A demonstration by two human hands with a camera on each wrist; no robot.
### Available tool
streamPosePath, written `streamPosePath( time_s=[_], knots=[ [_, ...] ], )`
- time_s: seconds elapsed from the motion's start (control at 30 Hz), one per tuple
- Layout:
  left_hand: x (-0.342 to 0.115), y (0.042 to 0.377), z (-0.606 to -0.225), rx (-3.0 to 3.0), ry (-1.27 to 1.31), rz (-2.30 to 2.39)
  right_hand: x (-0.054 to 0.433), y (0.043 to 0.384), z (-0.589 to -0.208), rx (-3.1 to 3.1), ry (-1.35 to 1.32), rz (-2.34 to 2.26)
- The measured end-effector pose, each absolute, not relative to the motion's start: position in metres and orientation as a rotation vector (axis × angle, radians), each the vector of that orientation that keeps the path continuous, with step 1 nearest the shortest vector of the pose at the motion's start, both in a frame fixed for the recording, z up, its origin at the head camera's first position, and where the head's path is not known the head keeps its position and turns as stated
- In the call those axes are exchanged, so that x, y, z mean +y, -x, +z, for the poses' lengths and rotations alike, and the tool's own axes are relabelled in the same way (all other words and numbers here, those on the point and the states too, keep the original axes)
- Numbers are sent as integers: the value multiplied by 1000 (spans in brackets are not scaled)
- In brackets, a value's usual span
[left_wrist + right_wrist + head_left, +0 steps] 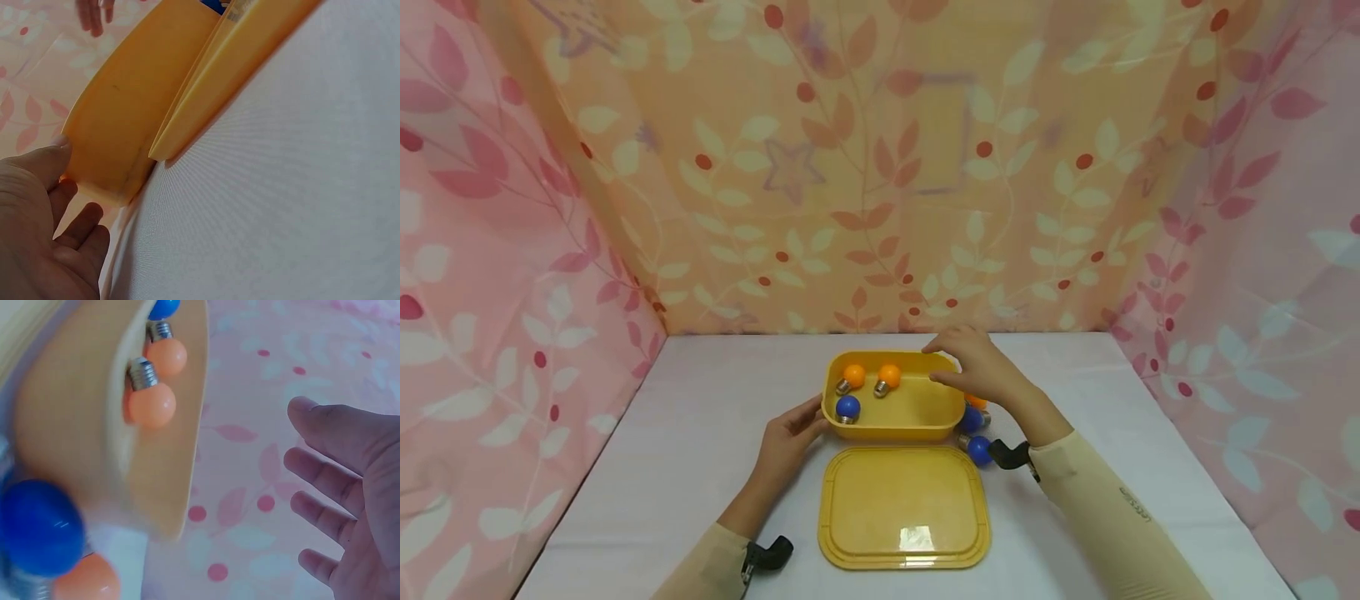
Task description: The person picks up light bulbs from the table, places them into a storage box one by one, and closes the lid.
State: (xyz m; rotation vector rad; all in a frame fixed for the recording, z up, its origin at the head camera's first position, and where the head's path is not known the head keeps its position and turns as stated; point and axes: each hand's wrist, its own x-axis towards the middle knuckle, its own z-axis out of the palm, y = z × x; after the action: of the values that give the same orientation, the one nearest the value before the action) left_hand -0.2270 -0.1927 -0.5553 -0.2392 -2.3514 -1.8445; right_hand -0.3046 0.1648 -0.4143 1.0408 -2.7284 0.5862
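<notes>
A yellow box stands on the table, holding two orange bulbs and one blue bulb at its left side. My left hand is against the box's left end; in the left wrist view its thumb touches the box edge and the other fingers are loosely bent. Over the box's right rim hovers my right hand, thumb and fingers spread, holding nothing. Just right of the box, partly hidden, lie a blue bulb and an orange bulb. Another blue bulb lies nearer me.
A flat yellow lid lies in front of the box, close to it. White cloth covers the table. Patterned curtains enclose the back and both sides.
</notes>
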Motion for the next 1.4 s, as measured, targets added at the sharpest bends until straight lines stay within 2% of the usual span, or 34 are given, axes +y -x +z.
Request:
streamPosePath(
  time_s=[0.27,0.43,1.1,1.4],
  knots=[
    [-193,225,-553,-2361,214,-1840,201,278,-438,-2664,-1004,789],
    [-191,226,-556,-2343,216,-1858,225,273,-459,-2646,-920,903],
    [-191,226,-554,-2341,238,-1859,258,298,-519,-2853,-529,1161],
    [-192,226,-555,-2329,255,-1886,258,300,-531,-2914,-388,1308]
  ],
)
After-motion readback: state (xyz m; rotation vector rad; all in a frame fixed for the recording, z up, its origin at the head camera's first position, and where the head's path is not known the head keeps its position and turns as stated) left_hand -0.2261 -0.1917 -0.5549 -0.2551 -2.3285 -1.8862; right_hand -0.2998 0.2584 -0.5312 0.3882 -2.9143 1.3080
